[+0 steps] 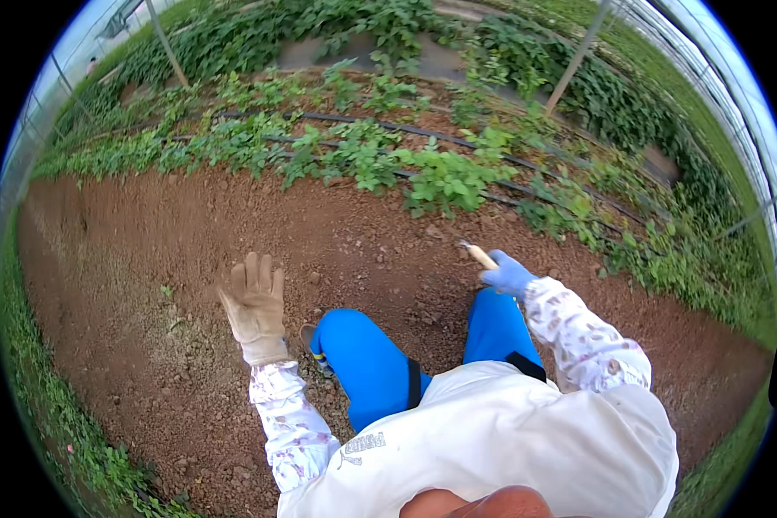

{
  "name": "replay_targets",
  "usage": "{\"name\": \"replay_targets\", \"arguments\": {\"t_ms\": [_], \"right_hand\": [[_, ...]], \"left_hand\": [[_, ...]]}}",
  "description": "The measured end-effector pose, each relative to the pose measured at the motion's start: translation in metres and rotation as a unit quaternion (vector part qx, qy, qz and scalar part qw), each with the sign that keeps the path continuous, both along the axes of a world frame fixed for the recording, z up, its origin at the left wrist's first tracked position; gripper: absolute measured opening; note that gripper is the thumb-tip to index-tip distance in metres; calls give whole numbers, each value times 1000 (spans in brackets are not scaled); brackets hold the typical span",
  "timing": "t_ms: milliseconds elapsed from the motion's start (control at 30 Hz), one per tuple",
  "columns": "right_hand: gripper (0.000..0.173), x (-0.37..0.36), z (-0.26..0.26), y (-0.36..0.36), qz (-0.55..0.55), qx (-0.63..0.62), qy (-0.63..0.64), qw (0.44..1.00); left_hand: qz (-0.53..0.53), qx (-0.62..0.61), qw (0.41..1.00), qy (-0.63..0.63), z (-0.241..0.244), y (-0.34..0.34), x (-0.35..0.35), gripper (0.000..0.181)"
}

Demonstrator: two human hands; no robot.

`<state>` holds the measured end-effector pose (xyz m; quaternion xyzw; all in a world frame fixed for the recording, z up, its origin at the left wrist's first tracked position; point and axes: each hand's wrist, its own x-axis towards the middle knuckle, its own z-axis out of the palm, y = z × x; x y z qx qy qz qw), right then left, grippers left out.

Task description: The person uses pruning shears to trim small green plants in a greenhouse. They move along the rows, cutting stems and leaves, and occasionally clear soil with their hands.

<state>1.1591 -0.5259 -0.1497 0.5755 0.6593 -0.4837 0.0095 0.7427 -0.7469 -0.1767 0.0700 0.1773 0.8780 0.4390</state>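
Observation:
My left hand [254,304], in a tan work glove, is spread with its fingers apart over the bare brown soil [201,259] and holds nothing. A blue glove covers my right hand [509,273], which is closed around the pale wooden handle of a small hand tool [481,256]. The tool's short metal head points up and left, above the soil near the plant row; its exact kind cannot be told. Leafy green plants [450,178] grow just beyond the tool. Both my hands are apart, one at each side of my blue-trousered knees.
Black drip irrigation hoses [414,129] run among the plants. Beyond them, metal posts [576,58] rise at the upper right and upper left [166,42]. Grass and weeds [97,453] edge the soil at lower left. A shoe [308,335] shows beside my left knee.

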Motion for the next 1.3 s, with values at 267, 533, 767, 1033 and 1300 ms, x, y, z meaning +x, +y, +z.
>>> {"name": "replay_targets", "arguments": {"t_ms": [267,533,767,1033,1300], "right_hand": [[37,191,13,-59,-270,-8,249,930],[46,313,45,-112,-297,37,344,890],[45,382,-2,-100,-336,25,373,864],[46,313,-9,-50,-283,-63,363,885],[62,257,-10,-20,-280,-121,281,910]], "left_hand": [[-137,24,990,34,67,45,108,54],[-207,46,966,145,138,129,202,50],[-70,-82,958,267,207,161,234,50],[-33,-312,871,377,145,194,202,65],[-11,-324,866,382,-52,271,169,92]]}}
